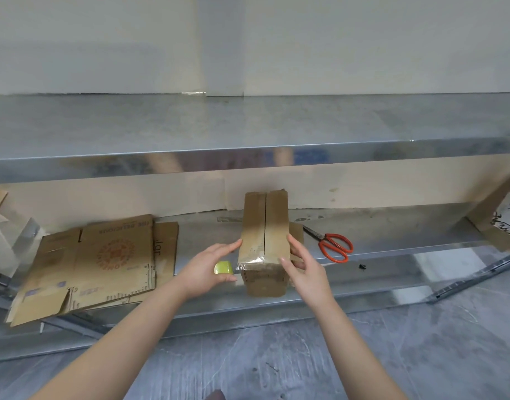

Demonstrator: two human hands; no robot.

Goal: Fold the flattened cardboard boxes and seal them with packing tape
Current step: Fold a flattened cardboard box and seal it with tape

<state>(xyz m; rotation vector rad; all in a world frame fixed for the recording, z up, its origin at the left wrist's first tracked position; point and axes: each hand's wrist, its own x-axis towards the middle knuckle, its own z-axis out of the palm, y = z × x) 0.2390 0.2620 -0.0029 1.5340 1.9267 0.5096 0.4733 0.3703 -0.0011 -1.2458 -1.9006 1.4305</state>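
Observation:
A folded brown cardboard box [264, 226] stands on the lower metal shelf [378, 235], its two top flaps meeting along a centre seam. Clear packing tape [249, 262] runs across the near top edge of the box. My left hand [207, 267] grips a small tape roll with a yellow-green core [222, 267] just left of the box, and the tape stretches from it onto the box. My right hand [303, 267] presses the box's right near corner with straight fingers.
A stack of flattened printed cardboard boxes [103, 261] lies at the left of the shelf. Red-handled scissors [333, 245] lie right of the box. Another cardboard box [499, 217] with a handwritten label leans at the far right. An upper metal shelf [248, 160] overhangs.

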